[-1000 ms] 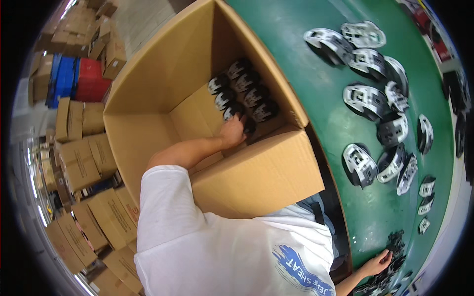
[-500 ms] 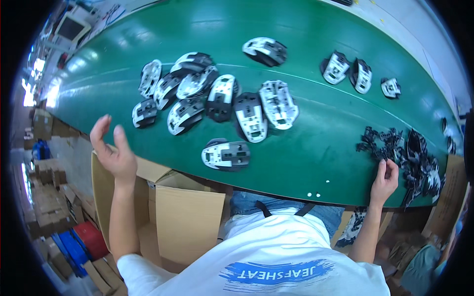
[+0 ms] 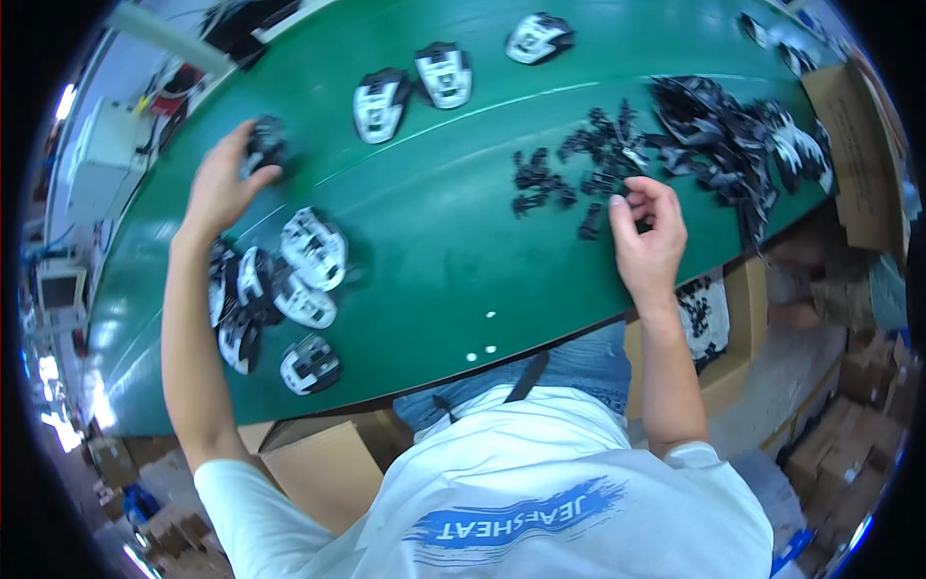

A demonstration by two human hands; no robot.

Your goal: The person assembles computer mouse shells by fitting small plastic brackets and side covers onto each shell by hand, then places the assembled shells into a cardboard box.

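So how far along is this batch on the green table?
Done can't be judged from this view. In hand: the left hand grips one black-and-white shell; the right hand picks at small black clips. Left: a cluster of shells beside the left arm, three more farther up, and a tangled pile at right.

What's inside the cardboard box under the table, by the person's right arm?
The cardboard box holds small black-and-white plastic parts. The green table and right forearm cover most of it, so its depth and remaining contents stay hidden.
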